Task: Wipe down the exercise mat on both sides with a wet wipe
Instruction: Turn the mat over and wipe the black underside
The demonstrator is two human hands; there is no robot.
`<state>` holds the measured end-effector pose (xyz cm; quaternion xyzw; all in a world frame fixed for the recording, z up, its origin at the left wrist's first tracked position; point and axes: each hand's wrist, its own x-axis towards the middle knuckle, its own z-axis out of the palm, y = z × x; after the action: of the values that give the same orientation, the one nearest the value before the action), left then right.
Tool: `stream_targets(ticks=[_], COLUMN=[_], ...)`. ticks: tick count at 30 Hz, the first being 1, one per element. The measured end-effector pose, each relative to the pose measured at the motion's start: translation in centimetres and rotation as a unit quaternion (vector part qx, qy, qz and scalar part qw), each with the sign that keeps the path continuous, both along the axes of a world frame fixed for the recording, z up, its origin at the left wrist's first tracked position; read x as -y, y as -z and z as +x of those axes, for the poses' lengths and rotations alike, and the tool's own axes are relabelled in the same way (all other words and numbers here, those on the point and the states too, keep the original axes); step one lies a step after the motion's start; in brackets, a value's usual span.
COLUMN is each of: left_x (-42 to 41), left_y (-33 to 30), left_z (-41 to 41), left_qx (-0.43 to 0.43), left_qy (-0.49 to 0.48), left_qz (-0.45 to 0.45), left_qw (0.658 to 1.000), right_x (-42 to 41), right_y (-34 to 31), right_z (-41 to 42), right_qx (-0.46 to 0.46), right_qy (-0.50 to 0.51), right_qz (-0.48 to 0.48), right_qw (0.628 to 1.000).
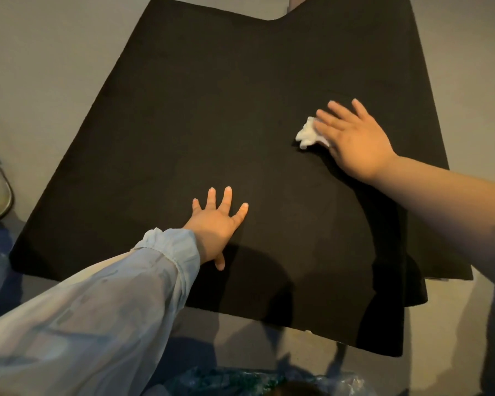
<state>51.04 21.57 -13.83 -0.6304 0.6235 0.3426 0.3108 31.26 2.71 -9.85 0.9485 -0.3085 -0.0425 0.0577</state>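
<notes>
Two hands down on the mat (240, 110), which lies flat on the floor. Left hand (216, 224) pins it, fingers splayed. Right hand (352, 138), fingers straight, presses the wipe (307, 132). Mat looks soft and floppy; I'd lift an edge to flip it.

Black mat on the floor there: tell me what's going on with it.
A person is wiping the black exercise mat, which lies on the floor. The right hand presses a crumpled white wet wipe flat against the mat's right side, fingers straight. The left hand, in a light blue sleeve, rests spread flat on the mat nearer the person, apparently steadying it. At the right edge a second dark layer shows beneath the mat.
</notes>
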Motion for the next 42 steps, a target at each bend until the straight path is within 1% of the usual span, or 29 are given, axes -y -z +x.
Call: stream_targets(ticks=[3,5,6,9,10,12,14,16,20,22,24,26,27,28,30,32,33,34,35,36,37,38,39,40,41,42], left_x=[0.0,0.0,-0.1,-0.1,-0.1,0.1,0.3,0.2,-0.4,-0.5,-0.3,-0.2,-0.3,-0.3,-0.5,-0.5,-0.4,-0.4,-0.4,-0.5,-0.5,-0.6,-0.7,-0.7,-0.6,-0.6], left_y=[0.1,0.2,0.3,0.4,0.4,0.4,0.3,0.3,0.2,0.2,0.1,0.1,0.1,0.1,0.0,-0.2,-0.3,-0.3,-0.3,-0.3,-0.3,-0.2,-0.2,-0.1,-0.1,-0.2], left_z=[0.0,0.1,0.2,0.2,0.1,0.1,0.0,0.0,0.3,0.3,0.3,0.2,0.2,0.3,0.3,0.2,0.1,0.1,0.1,0.2,0.2,0.2,0.3,0.3,0.4,0.4], left_qx=[-0.001,-0.007,-0.011,-0.014,-0.013,-0.011,-0.010,-0.010,-0.019,-0.028,-0.025,-0.019,-0.018,-0.019,-0.019,-0.014,-0.013,-0.012,-0.013,-0.015,-0.015,-0.016,-0.016,-0.017,-0.018,-0.019], left_qy=[-0.001,-0.001,0.000,0.003,0.003,-0.002,-0.005,-0.004,0.001,-0.004,-0.008,-0.005,-0.005,-0.004,0.002,0.004,0.004,0.004,0.003,0.001,0.001,0.003,0.005,0.006,0.006,0.004], left_qz=[0.002,-0.001,-0.002,-0.004,-0.003,0.003,0.010,0.006,-0.024,-0.032,-0.025,-0.025,-0.030,-0.033,-0.034,-0.033,-0.031,-0.029,-0.030,-0.032,-0.035,-0.037,-0.038,-0.037,-0.036,-0.036], left_qw=[1.000,1.000,1.000,1.000,1.000,1.000,1.000,1.000,1.000,0.999,0.999,0.999,0.999,0.999,0.999,0.999,0.999,0.999,0.999,0.999,0.999,0.999,0.999,0.999,0.999,0.999], right_x=[1.1,1.8,1.8,1.3,0.8,-0.6,-3.1,-6.2,-11.0,-12.7,-14.0,-13.9,-13.1,-11.9,-9.0,-5.6,-4.0,-2.5,-1.3,-0.6,-0.5,-0.9,-1.8,-3.1,-4.6,-6.3], right_y=[-0.3,-0.3,0.0,1.7,2.2,2.6,2.8,3.4,3.8,3.3,2.2,1.1,0.4,-0.2,-1.5,-2.9,-3.4,-3.4,-3.1,-2.3,-1.4,-0.2,0.8,1.6,2.1,2.4], right_z=[2.2,3.8,4.6,6.1,6.5,7.5,8.3,8.6,7.0,5.3,3.4,2.0,1.7,1.6,1.8,1.9,1.9,1.6,1.3,1.0,0.7,0.4,0.2,0.1,0.2,0.4], right_qx=[0.070,0.091,0.080,-0.008,-0.011,0.028,0.054,0.038,0.010,0.015,0.031,0.075,0.108,0.143,0.205,0.240,0.239,0.217,0.171,0.106,0.044,0.010,0.018,0.047,0.082,0.105], right_qy=[0.062,0.085,0.092,0.107,0.114,0.138,0.115,0.055,-0.029,-0.063,-0.066,-0.030,-0.001,0.029,0.062,0.079,0.079,0.078,0.082,0.095,0.116,0.144,0.178,0.207,0.214,0.199], right_qz=[-0.024,-0.006,0.019,0.100,0.109,0.136,0.191,0.231,0.261,0.300,0.364,0.410,0.406,0.382,0.302,0.197,0.137,0.085,0.052,0.040,0.051,0.081,0.116,0.147,0.167,0.175], right_qw=[0.995,0.992,0.992,0.989,0.987,0.981,0.973,0.971,0.965,0.952,0.929,0.909,0.908,0.913,0.929,0.947,0.958,0.969,0.981,0.989,0.991,0.986,0.977,0.966,0.959,0.959])
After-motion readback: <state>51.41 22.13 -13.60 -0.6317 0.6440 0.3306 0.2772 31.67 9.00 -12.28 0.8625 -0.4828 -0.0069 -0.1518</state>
